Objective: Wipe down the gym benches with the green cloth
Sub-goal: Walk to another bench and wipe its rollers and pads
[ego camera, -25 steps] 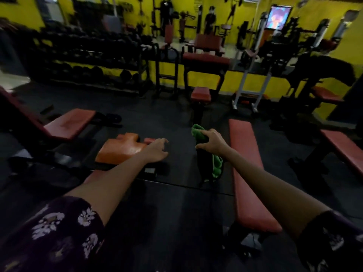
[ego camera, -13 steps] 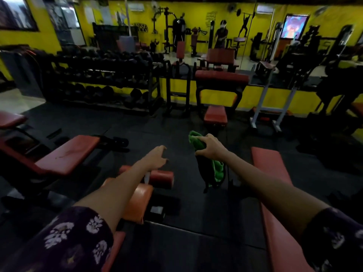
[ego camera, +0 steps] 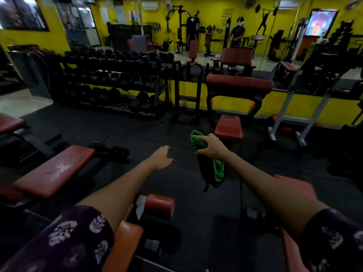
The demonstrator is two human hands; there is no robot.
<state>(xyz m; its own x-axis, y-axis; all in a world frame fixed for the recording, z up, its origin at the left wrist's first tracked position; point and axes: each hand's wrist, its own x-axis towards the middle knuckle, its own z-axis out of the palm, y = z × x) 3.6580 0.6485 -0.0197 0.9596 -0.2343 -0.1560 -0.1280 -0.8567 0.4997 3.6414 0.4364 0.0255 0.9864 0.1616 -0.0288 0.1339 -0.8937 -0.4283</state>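
- right hand (ego camera: 213, 147) out front at about 1 o'clock, fingers curled round bunched green cloth (ego camera: 198, 141); rest of the cloth hangs below the hand, green folds with a dark underside, in mid-air, touching no bench
- left hand (ego camera: 162, 157) stretched forward at 12 o'clock, fingers loose and near straight, grasping nothing, over dark rubber floor mat (ego camera: 121, 132)
- both forearms bare, dark floral-print sleeves (ego camera: 76, 238) at the bottom corners
- flat red padded bench (ego camera: 53, 171) at 10 o'clock, scuffed top, well apart from the cloth
- small red square seat pad (ego camera: 228, 128) of a preacher-curl station at 1 o'clock, just beyond the right hand; its long red arm pad (ego camera: 238, 82) above it
- red cylindrical foam roller (ego camera: 160, 206) at 6 o'clock, under the left forearm, next to an orange padded seat (ego camera: 125, 244)
- another red bench pad (ego camera: 294, 185) at 4 o'clock, partly hidden by the right arm
- red bench end (ego camera: 9, 122) at 9 o'clock by the left edge
- black dumbbell rack (ego camera: 110, 83), loaded, at 11 o'clock against the yellow wall (ego camera: 231, 104)
- mirror above the wall shows machines and a person's reflection, too blurred to read
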